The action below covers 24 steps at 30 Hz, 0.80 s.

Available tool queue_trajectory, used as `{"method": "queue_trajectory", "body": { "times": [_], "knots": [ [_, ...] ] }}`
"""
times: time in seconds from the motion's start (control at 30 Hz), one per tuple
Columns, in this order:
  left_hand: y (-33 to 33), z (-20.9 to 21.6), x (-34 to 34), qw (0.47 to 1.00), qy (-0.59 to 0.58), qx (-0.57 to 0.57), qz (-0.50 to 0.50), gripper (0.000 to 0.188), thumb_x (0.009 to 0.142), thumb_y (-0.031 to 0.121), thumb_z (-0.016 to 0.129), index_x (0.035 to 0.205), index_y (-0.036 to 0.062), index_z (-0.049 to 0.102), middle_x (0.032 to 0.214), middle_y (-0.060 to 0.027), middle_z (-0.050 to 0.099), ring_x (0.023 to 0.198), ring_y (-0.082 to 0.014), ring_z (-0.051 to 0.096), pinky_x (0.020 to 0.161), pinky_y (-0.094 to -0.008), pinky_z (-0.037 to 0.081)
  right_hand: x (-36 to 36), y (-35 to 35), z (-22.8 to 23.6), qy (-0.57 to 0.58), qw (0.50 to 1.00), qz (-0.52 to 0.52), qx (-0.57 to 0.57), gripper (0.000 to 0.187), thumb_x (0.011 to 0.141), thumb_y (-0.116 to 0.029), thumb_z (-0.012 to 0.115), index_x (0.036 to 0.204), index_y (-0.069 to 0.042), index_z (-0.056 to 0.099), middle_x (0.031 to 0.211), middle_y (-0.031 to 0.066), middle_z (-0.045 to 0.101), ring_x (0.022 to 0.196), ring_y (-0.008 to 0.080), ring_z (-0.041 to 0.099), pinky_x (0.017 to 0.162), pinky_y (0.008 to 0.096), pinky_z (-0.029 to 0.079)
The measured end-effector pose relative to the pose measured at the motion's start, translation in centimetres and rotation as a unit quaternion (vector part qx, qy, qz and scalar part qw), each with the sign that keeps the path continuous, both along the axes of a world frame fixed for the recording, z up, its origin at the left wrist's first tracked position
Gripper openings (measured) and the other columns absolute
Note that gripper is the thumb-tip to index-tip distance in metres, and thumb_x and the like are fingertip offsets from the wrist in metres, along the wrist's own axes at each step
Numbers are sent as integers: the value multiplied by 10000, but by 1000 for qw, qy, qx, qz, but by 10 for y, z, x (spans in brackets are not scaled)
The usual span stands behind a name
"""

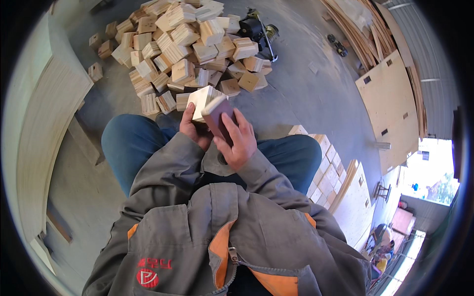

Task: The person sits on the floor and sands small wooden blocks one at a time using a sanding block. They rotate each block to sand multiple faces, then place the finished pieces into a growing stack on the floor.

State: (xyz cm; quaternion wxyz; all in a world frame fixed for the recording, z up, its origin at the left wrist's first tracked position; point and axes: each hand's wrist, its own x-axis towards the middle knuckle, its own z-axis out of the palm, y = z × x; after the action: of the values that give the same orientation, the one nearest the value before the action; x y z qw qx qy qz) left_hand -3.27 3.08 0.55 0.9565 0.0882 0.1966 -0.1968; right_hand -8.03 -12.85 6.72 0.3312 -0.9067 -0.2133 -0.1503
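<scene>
Between my knees, my left hand (193, 130) grips a pale wooden block (201, 100) from its left and lower side, thumb along its near left edge. My right hand (239, 139) holds a reddish-brown sanding block (217, 118), tilted, with a paler rim along its top edge. The sanding block lies against the right side of the wooden block and covers part of it. Whether its whole face touches the wood cannot be seen. My right fingers stretch across the sanding block's back.
A loose pile of wooden blocks (183, 37) lies ahead on the grey floor, with a black power tool (253, 27) at its right. Blocks stand in neat rows (327, 170) by my right knee. Plywood panels (387, 106) lean at the right; stacked curved-looking sheets (39, 133) rise at the left.
</scene>
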Motion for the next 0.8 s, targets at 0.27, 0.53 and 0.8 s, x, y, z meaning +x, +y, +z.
{"method": "queue_trajectory", "body": {
  "times": [0.27, 0.53, 0.8],
  "knots": [
    [-3, 13, -6, 995, 59, 66, -41, 627, 957, 539, 545, 1461, 173, 479, 1404, -90, 574, 1257, -314, 552, 1065, -551, 423, 92, -22, -30, 125, 982, -106, 97, 659, 872, -298, 725, 1446, -69, 497, 1418, 312, 457, 1238, 488, 492, 1058, 519, 416],
    [4, -2, 3, 1000, -4, -4, 26, 656, 975, 532, 508, 1449, 80, 479, 1413, -166, 563, 1307, -357, 525, 1149, -519, 372, -6, -5, 0, 22, 1000, 16, -3, 675, 829, -294, 768, 1427, -97, 523, 1428, 287, 443, 1169, 482, 539, 997, 521, 452],
    [-7, 4, 0, 997, 65, 41, -31, 621, 961, 531, 536, 1446, 145, 495, 1387, -123, 584, 1247, -343, 567, 1055, -557, 440, 67, -18, -24, 31, 995, -93, 3, 644, 851, -291, 748, 1422, -89, 532, 1410, 279, 476, 1206, 470, 525, 1030, 504, 439]
  ]
}}
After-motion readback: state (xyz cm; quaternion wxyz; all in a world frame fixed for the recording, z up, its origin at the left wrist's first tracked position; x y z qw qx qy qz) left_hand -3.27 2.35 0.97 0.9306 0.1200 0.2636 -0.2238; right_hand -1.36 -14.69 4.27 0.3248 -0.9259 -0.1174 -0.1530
